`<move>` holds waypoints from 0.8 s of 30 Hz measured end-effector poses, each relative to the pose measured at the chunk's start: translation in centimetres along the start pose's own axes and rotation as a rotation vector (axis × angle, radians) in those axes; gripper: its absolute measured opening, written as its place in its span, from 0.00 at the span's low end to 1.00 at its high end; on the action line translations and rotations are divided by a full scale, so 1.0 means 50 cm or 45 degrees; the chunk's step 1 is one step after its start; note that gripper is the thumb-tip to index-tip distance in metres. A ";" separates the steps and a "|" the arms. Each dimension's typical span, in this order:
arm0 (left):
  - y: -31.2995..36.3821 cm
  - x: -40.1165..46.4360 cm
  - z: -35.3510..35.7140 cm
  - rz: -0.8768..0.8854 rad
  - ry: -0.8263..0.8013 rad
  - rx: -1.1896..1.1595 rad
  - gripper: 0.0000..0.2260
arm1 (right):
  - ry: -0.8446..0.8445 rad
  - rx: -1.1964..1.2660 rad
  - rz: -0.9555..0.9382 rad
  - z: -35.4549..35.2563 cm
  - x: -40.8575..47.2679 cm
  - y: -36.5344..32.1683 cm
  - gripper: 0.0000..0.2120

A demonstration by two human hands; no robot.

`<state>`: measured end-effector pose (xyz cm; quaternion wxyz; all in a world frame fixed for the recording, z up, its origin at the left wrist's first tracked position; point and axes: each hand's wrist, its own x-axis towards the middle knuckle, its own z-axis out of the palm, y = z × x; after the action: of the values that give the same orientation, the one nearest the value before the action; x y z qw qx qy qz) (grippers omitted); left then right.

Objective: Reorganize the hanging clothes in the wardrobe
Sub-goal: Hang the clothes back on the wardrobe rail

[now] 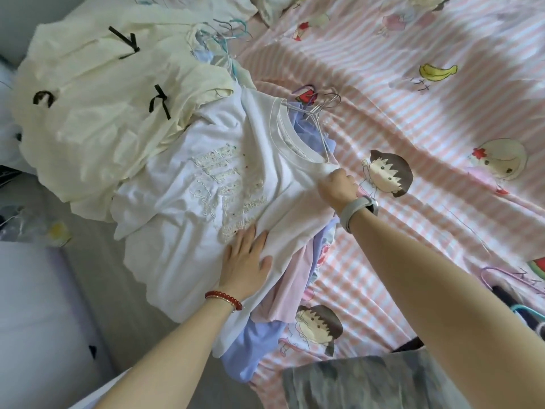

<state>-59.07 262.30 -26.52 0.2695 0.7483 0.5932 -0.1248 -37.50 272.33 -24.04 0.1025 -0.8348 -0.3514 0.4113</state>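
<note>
Lying on bed: one white T-shirt (212,184), topmost of a clothes pile
Left hand (246,261): fingers flat, pressing shirt (one red bracelet)
Right hand (339,187): clenched on shirt's shoulder
Cream garments (97,113): uncountable heap beside

Right hand (339,188) pinches white T-shirt (188,202) — left hand (246,261) presses flat.
</note>
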 end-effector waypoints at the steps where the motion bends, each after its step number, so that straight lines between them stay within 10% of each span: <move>1: 0.000 0.000 -0.001 0.000 -0.001 0.001 0.26 | -0.007 0.064 0.042 -0.003 0.006 -0.003 0.20; 12: 0.013 -0.065 -0.024 -0.029 -0.046 -0.323 0.23 | 0.172 0.488 -0.271 0.013 -0.078 -0.053 0.11; 17: -0.011 -0.139 -0.081 -0.019 0.371 -0.585 0.20 | 0.236 0.682 -0.362 0.044 -0.230 0.088 0.13; 24: -0.035 -0.177 -0.238 0.268 0.979 0.023 0.28 | 0.211 0.389 -0.739 0.050 -0.389 0.189 0.12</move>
<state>-64.69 261.85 -12.70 0.0326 0.7996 0.5696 0.1875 -42.69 252.05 -18.04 0.3675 -0.7054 -0.4992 0.3437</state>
